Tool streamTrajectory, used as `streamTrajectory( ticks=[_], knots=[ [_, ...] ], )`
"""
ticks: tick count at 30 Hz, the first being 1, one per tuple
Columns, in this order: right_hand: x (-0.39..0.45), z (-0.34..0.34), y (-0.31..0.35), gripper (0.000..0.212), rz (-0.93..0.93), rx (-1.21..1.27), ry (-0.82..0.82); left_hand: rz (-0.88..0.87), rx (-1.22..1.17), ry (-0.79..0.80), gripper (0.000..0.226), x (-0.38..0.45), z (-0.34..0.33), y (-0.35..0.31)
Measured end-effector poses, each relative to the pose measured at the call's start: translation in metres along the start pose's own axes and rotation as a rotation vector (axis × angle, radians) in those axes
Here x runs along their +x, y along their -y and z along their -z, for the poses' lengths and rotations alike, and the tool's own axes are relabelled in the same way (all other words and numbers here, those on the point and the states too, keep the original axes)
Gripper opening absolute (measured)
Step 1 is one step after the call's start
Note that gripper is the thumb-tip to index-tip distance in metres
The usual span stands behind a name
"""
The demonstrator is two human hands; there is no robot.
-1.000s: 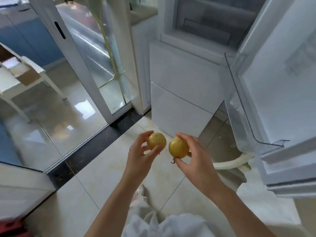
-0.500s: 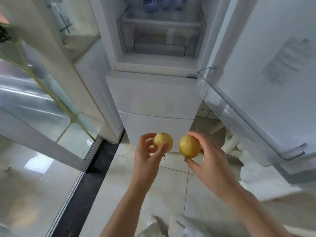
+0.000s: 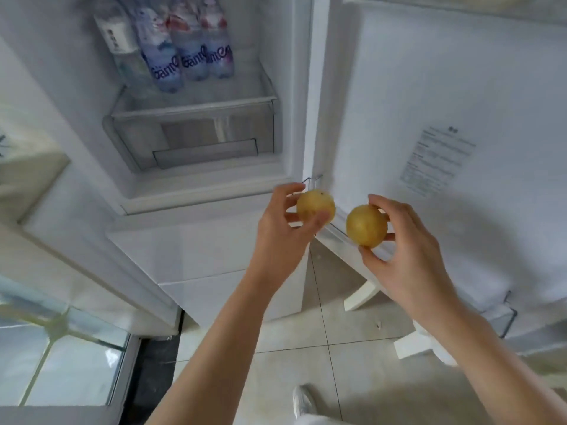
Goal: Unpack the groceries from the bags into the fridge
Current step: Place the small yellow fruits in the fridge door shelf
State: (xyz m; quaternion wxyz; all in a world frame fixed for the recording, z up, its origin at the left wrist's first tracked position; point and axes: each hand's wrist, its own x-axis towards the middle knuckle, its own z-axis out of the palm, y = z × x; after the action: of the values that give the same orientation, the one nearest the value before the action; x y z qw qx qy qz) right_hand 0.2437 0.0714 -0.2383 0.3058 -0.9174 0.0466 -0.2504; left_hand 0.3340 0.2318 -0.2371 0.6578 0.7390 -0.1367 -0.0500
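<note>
The open fridge (image 3: 196, 185) fills the upper frame, bottles (image 3: 184, 47) on its shelf. At centre, my left hand (image 3: 283, 234) grips one yellow fruit (image 3: 316, 206), my right hand (image 3: 408, 253) another fruit (image 3: 366, 226).

Two yellow fruits (image 3: 316, 207) (image 3: 366, 225); four bottles (image 3: 190, 44); one crisper drawer (image 3: 196, 136)

The left hand (image 3: 280, 231) grips 1 yellow-brown round fruit (image 3: 316, 206) and the right hand (image 3: 408, 256) grips a 2nd fruit (image 3: 366, 226), both raised in front of the open fridge (image 3: 196, 185), the 2 fruits near each other but apart. Inside, 4 bottles (image 3: 171, 41) stand on the shelf above a clear drawer (image 3: 190, 136). The open door (image 3: 445, 87) at right carries a printed label (image 3: 437, 159), and a white shoe (image 3: 302, 400) shows on the tiled floor (image 3: 383, 378).
</note>
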Motion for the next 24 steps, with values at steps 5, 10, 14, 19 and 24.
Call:
streamTrajectory(
  ticks=[5, 10, 14, 19, 24],
  knots=[
    [0.029, 0.0, -0.017, 0.061, -0.031, -0.081, 0.03, -0.088, 0.22, 0.181, 0.046, 0.051, -0.015, -0.017],
    [0.042, -0.008, -0.036, 0.053, -0.157, -0.065, 0.176, -0.125, 0.666, 0.466, 0.044, 0.088, -0.023, -0.013],
    [0.049, -0.017, -0.046, 0.05, -0.21, -0.16, 0.309, -0.105, 0.99, 0.634, 0.045, 0.11, -0.024, -0.008],
    [0.059, -0.028, -0.044, 0.051, -0.258, -0.129, 0.451, -0.081, 1.116, 0.806, 0.049, 0.126, -0.027, -0.011],
    [0.059, -0.033, -0.046, 0.04, -0.258, -0.077, 0.459, -0.075, 1.204, 0.912, 0.049, 0.134, -0.034, -0.012]
  ],
)
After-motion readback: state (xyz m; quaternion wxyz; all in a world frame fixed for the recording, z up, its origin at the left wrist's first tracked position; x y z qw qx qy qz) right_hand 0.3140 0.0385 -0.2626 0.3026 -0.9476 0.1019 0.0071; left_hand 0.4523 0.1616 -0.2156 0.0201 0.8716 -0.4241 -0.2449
